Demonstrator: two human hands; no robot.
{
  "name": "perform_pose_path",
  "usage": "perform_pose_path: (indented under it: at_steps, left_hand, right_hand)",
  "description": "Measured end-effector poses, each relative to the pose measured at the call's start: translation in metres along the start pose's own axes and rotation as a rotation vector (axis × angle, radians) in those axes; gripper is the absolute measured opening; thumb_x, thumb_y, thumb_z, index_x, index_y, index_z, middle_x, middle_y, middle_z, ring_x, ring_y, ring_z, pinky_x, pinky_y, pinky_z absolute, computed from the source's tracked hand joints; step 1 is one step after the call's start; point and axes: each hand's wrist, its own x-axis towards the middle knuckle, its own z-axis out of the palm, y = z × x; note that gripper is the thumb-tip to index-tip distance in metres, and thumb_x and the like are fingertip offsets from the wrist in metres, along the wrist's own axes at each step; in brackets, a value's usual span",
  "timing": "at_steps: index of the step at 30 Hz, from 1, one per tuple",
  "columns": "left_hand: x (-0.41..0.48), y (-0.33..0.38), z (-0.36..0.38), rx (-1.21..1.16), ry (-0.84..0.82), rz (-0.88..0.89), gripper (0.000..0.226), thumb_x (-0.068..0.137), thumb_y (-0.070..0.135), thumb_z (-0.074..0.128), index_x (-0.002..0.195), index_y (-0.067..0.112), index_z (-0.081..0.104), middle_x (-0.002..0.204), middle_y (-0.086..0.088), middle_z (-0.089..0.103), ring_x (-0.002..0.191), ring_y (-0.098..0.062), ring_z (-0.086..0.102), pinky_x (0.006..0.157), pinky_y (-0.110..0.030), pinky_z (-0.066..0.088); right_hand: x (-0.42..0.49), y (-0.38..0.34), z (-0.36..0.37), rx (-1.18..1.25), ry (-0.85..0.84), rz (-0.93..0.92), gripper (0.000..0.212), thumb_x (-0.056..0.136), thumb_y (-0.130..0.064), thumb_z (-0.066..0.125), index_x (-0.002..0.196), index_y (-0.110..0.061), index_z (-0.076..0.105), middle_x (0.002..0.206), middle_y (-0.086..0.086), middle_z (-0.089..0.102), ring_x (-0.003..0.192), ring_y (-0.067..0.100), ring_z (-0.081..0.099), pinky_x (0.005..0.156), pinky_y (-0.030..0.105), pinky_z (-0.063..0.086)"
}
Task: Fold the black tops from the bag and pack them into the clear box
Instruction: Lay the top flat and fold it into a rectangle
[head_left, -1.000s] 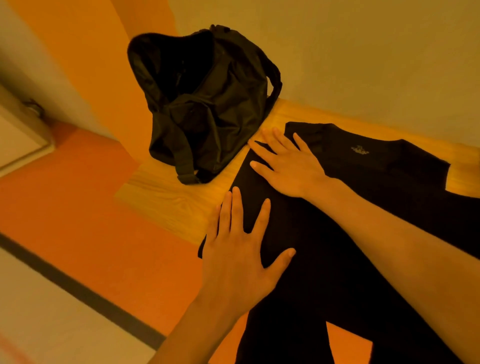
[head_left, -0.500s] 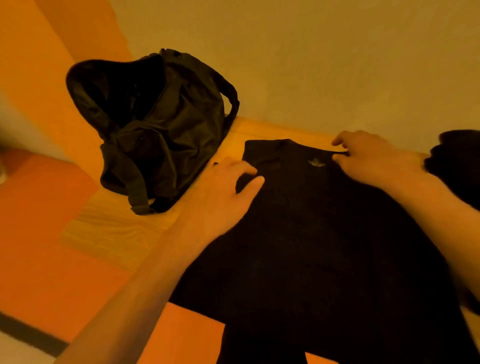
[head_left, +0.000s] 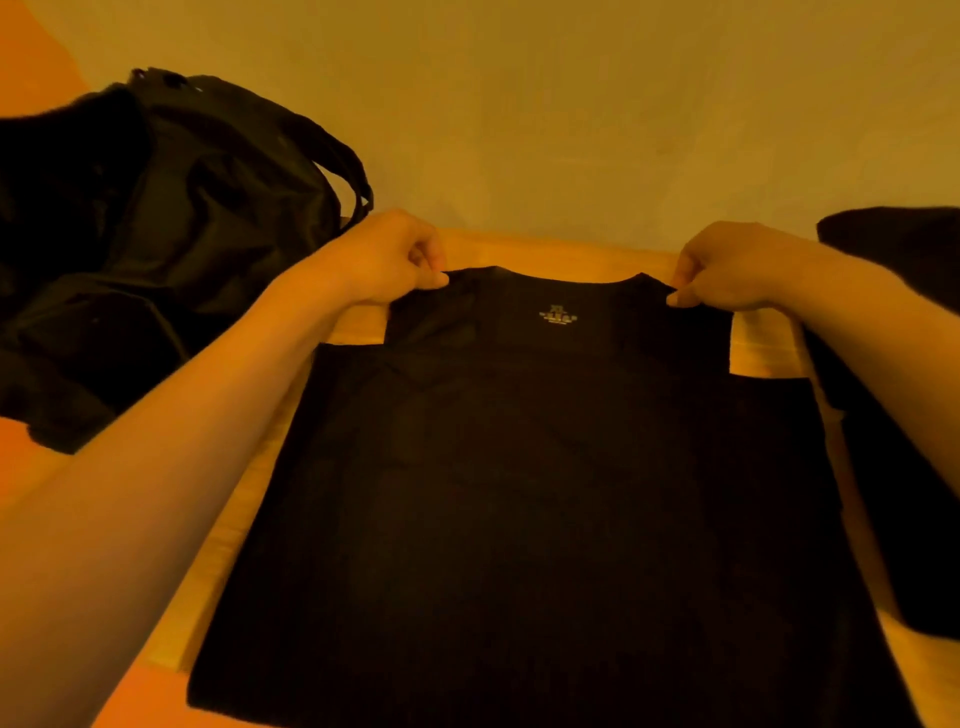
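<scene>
Black top (head_left: 519, 493): now square to the view and filling the middle. Half a second ago it ran askew toward the lower right. It lies flat, neck end away from the person and hem hanging past the near edge.

Wooden table (head_left: 561, 254): pale bare strips show along the far edge and down both sides of the top.

Wall (head_left: 571, 114): plain, rising directly behind the table.

Bag (head_left: 182, 249): black and slumped, mouth open, on the table's left end. It sits further left in view than before, near the left forearm but apart from the top.

Dark cloth (head_left: 904, 415): a heap at the right edge, behind the right forearm. More of it shows than earlier.

Floor (head_left: 135, 701): orange, visible at lower left.

Left hand (head_left: 387, 257): was resting by the left shoulder. It now pinches that shoulder corner, thumb against curled forefinger.

Right hand (head_left: 727, 267): was at the collar. It now pinches the right shoulder corner the same way. The neckline is stretched between the two hands.

Printed label (head_left: 557, 313): pale, just below the neckline, midway between the hands.
</scene>
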Motion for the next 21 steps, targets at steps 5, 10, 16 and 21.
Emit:
perform_pose_path:
  at_steps: [5,10,16,21]
  left_hand:
    - [0.01,0.002,0.0,-0.061,0.043,-0.063,0.004,0.098,0.019,0.065,0.095,0.019,0.062,0.089,0.003,0.06,0.082,-0.011,0.056,0.068,-0.023,0.044]
    - [0.013,0.01,-0.001,-0.068,-0.045,-0.051,0.017,0.095,0.035,0.069,0.105,0.023,0.062,0.1,0.005,0.063,0.091,-0.011,0.059,0.077,-0.026,0.047]
    - [0.016,0.002,-0.001,-0.073,-0.059,0.036,0.014,0.092,0.028,0.073,0.101,0.019,0.068,0.092,0.002,0.065,0.092,-0.019,0.064,0.082,-0.033,0.052]
    - [0.01,0.002,-0.002,-0.165,0.005,0.078,0.016,0.096,0.028,0.068,0.097,0.012,0.07,0.087,-0.002,0.065,0.078,-0.008,0.058,0.074,-0.019,0.048]
  right_hand:
    - [-0.002,0.001,-0.002,0.104,0.008,0.017,0.021,0.097,-0.02,0.063,0.107,-0.001,0.065,0.115,0.019,0.063,0.108,0.035,0.058,0.089,0.042,0.044]
    - [-0.002,0.0,-0.004,0.224,0.036,-0.03,0.018,0.097,-0.02,0.065,0.102,-0.002,0.065,0.113,0.014,0.061,0.103,0.029,0.055,0.084,0.038,0.04]
    - [0.004,0.0,-0.003,0.303,-0.019,-0.035,0.028,0.094,-0.03,0.068,0.11,-0.006,0.067,0.112,0.007,0.059,0.105,0.023,0.051,0.091,0.037,0.038]
    - [0.005,0.006,-0.004,0.365,-0.004,-0.035,0.022,0.09,-0.03,0.073,0.098,-0.01,0.067,0.093,0.004,0.059,0.079,0.015,0.049,0.081,0.036,0.039]
